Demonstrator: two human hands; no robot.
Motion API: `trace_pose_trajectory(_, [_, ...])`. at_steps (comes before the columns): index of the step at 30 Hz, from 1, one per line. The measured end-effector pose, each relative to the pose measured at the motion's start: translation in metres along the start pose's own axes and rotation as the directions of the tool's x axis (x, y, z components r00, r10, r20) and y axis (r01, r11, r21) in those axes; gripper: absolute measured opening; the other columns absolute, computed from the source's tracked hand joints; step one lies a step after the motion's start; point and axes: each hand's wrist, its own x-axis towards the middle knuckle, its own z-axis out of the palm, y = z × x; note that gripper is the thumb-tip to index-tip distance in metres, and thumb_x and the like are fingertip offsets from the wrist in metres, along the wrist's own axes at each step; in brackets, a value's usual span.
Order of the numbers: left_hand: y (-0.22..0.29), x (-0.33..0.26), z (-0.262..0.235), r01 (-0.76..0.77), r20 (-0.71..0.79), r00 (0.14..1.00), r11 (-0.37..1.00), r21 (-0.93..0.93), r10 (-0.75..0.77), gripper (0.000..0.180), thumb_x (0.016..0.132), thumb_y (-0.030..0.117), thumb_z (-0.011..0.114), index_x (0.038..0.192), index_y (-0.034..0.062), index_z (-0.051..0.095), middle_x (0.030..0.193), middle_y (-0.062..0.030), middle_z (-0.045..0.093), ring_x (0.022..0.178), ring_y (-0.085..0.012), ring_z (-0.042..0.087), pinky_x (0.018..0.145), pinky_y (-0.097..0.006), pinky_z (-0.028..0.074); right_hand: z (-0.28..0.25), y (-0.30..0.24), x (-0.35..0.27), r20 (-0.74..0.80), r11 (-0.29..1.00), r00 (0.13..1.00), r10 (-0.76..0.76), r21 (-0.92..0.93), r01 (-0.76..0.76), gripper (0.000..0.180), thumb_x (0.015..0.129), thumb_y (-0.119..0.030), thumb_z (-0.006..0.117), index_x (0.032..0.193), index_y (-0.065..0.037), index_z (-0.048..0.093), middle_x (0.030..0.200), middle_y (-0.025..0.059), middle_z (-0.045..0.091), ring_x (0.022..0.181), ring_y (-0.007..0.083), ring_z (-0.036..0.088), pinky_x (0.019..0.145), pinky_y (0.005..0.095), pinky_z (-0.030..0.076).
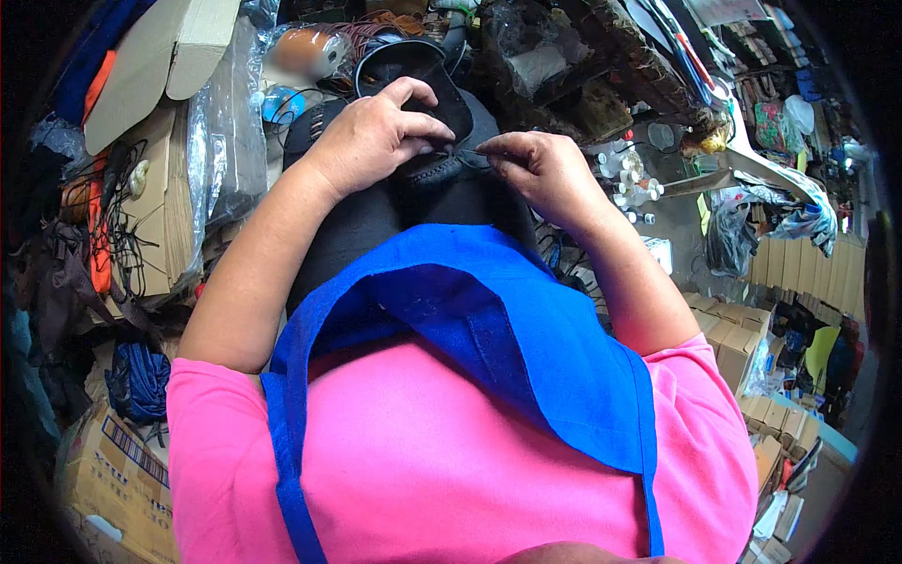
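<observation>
From the head camera, a black shoe [453,105] sits on the person's lap, between the thighs of the dark trousers [334,230]. Its long axis runs away from the body, tilted slightly left at the far end; the stitched, rounded end points back toward the blue apron [573,376], and the open part faces up and away.

The shoe lies between the two hands, partly covered by the left. The left hand [371,136] is curled over its left side, fingers bent and thumb near the forefinger; whether it grips anything cannot be told. The right hand [545,169], just beside the stitched end, has thumb and forefinger narrowed on a thin thread [470,156].

Clear plastic [235,122] lies to the left, small white bottles [631,174] to the right.
</observation>
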Motion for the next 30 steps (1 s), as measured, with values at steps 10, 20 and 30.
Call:
trace_pose_trajectory(10, [-0.010, 0.003, 0.004, 0.041, 0.013, 0.999, 0.992, -0.115, -0.039, 0.026, 0.071, 0.005, 0.072, 0.095, 0.0155, 0.072, 0.110, -0.0070, 0.055, 0.103, -0.0238, 0.057, 0.087, -0.033, 0.048, -0.005, -0.005, 0.018, 0.120, 0.997, 0.991, 0.053, 0.040, -0.058, 0.019, 0.079, -0.006, 0.064, 0.098, -0.005, 0.067, 0.083, 0.0128, 0.068, 0.075, 0.0162, 0.066, 0.069, 0.0301, 0.050])
trace_pose_trajectory(20, [-0.009, 0.003, 0.005, 0.046, 0.005, 0.999, 0.992, -0.119, -0.045, 0.024, 0.072, 0.006, 0.073, 0.095, 0.0150, 0.072, 0.109, -0.0067, 0.056, 0.102, -0.0235, 0.057, 0.087, -0.032, 0.048, -0.020, -0.013, 0.034, 0.222, 0.982, 0.973, -0.064, -0.160, 0.101, 0.020, 0.075, -0.013, 0.064, 0.095, -0.011, 0.070, 0.083, 0.0152, 0.067, 0.080, 0.0316, 0.066, 0.073, 0.0400, 0.052])
trace_pose_trajectory(30, [-0.011, 0.004, 0.006, 0.066, 0.021, 0.998, 0.989, -0.129, -0.064, 0.023, 0.071, 0.007, 0.073, 0.093, 0.0150, 0.072, 0.108, -0.0068, 0.056, 0.103, -0.0235, 0.056, 0.089, -0.032, 0.047, 0.000, 0.016, 0.029, 0.298, 0.883, 0.950, 0.093, 0.415, -0.217, 0.019, 0.083, -0.008, 0.066, 0.101, -0.009, 0.070, 0.086, 0.0042, 0.067, 0.082, 0.0156, 0.062, 0.078, 0.0297, 0.048])
